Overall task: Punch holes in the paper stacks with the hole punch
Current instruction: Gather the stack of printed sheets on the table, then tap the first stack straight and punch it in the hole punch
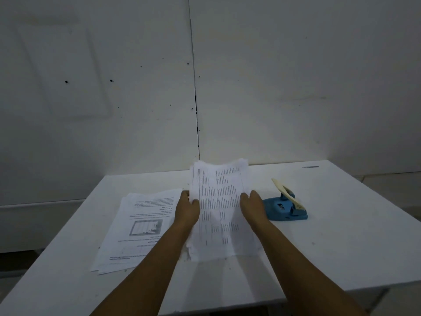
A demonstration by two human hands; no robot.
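A stack of printed paper [219,210] stands tilted on its lower edge at the middle of the white table [319,258]. My left hand [188,207] grips its left side and my right hand [252,205] grips its right side. A second stack of printed sheets [141,226] lies flat on the table to the left, slightly fanned. The blue hole punch [284,207] with a cream lever raised sits on the table just right of my right hand, apart from the held stack.
A white panelled wall [273,87] rises right behind the table's far edge. The table's front edge runs near the bottom of the view and its right edge slants at the far right. A small dark mark [310,166] lies at the back right of the table.
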